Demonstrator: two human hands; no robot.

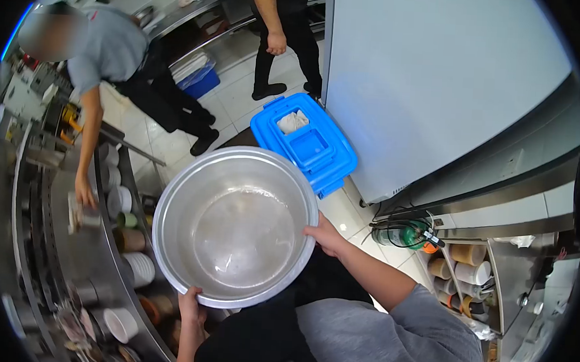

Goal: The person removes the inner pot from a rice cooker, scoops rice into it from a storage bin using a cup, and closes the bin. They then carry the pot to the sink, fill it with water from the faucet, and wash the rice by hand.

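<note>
Gripping a wide metal pot (pixel 244 234) in the head view, a worker (pixel 380 336) appeared to have finished the lift; the vessel hung between the fingers of both hands, not yet set down. The left hand (pixel 191 305) was clamped on the pot's near-left edge, the right hand (pixel 327 235) on its right side. No food showed inside; whether the glints there were water or bare metal could not be told. Beyond the right fingers stood a blue lidded bin (pixel 338 159); beyond the left fingers, farther left, a co-worker's hand (pixel 85 194) reached over a steel counter (pixel 70 251), its grip unclear. Hidden were the pot's underside and most fingertips. The frame cut off a second co-worker (pixel 265 6) above the waist, and utensils (pixel 76 324) left of the left fingers blurred into clutter.
</note>
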